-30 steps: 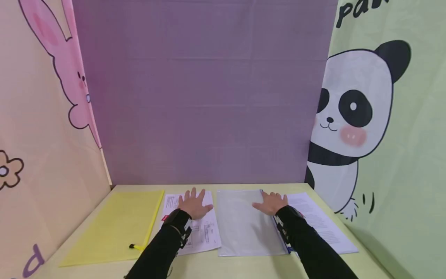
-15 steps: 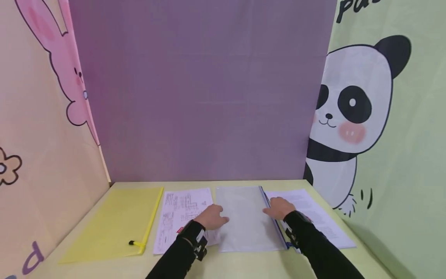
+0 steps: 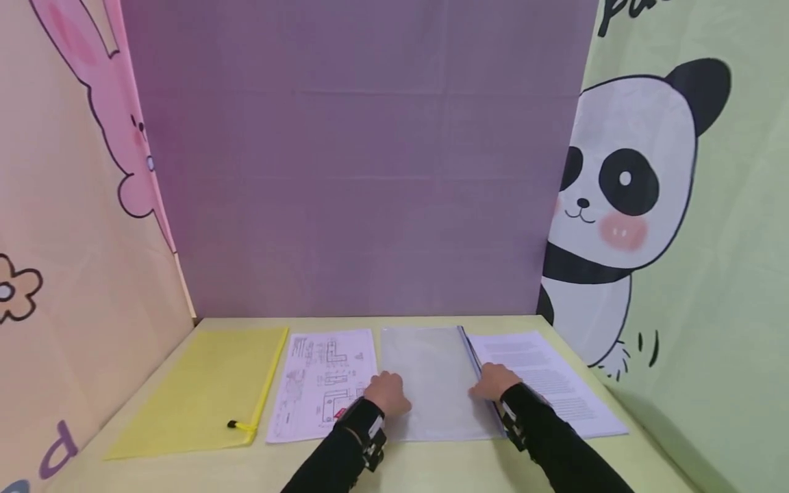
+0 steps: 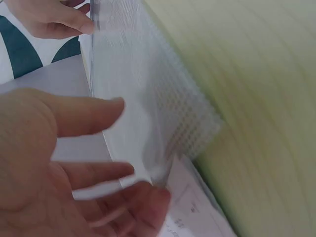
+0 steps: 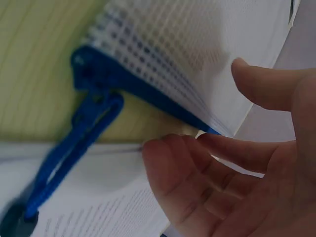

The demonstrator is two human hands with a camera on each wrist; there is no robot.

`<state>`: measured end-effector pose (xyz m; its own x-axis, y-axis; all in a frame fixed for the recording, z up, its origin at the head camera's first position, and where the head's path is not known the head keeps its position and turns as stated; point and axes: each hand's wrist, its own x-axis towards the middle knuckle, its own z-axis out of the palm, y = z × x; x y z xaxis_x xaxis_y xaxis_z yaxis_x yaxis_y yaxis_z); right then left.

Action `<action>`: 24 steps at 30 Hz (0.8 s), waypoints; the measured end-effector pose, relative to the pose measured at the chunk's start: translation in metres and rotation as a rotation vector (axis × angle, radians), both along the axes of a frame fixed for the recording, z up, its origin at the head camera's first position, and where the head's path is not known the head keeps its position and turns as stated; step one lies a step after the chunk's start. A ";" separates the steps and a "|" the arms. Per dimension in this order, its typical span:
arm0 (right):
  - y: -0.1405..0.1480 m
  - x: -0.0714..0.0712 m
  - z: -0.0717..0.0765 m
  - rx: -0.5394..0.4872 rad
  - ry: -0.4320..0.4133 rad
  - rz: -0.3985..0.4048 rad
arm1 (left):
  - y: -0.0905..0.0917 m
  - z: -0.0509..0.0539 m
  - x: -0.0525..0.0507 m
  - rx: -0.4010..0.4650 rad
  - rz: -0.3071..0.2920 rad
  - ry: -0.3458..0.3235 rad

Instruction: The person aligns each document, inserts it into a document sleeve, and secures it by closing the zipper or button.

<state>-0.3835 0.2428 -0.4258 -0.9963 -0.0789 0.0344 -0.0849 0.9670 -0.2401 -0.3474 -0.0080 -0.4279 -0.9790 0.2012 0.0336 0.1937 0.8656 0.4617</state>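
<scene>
A clear mesh zip folder [image 3: 440, 383] with a blue zipper edge [image 5: 143, 96] lies flat in the middle of the table in the head view. At its left edge is my left hand [image 3: 387, 394]; the left wrist view shows thumb and fingers apart, beside the folder. My right hand [image 3: 495, 382] is at the zipper side, its thumb over the folder and its fingers just beyond the edge, not closed together. A sheet of printed drawings [image 3: 317, 383] lies left of the folder. Text-printed paper [image 3: 555, 383] lies to the right, partly behind the right hand and sleeve.
A yellow zip folder [image 3: 197, 397] with a black-tipped pull lies at the table's left. A blue cord [image 5: 89, 123] hangs from the clear folder's zipper end. A purple curtain [image 3: 364, 171] stands behind the table, with printed cloths at both sides.
My left hand has moved right and nearer, from over the drawings to the clear folder's left edge, its spread fingers drawing in. My right hand has shifted slightly right and nearer along the zipper edge.
</scene>
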 end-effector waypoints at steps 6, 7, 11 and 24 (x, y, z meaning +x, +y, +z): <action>-0.003 0.003 -0.003 -0.025 0.001 -0.042 | 0.008 -0.008 0.000 -0.044 0.155 0.064; -0.003 0.004 -0.002 -0.031 -0.001 -0.049 | 0.008 -0.008 0.000 -0.044 0.179 0.072; -0.005 0.005 0.000 -0.052 -0.005 -0.065 | 0.008 -0.006 -0.002 -0.005 0.239 0.058; -0.002 0.004 -0.008 -0.062 -0.025 -0.097 | -0.001 -0.002 -0.009 0.239 0.270 -0.107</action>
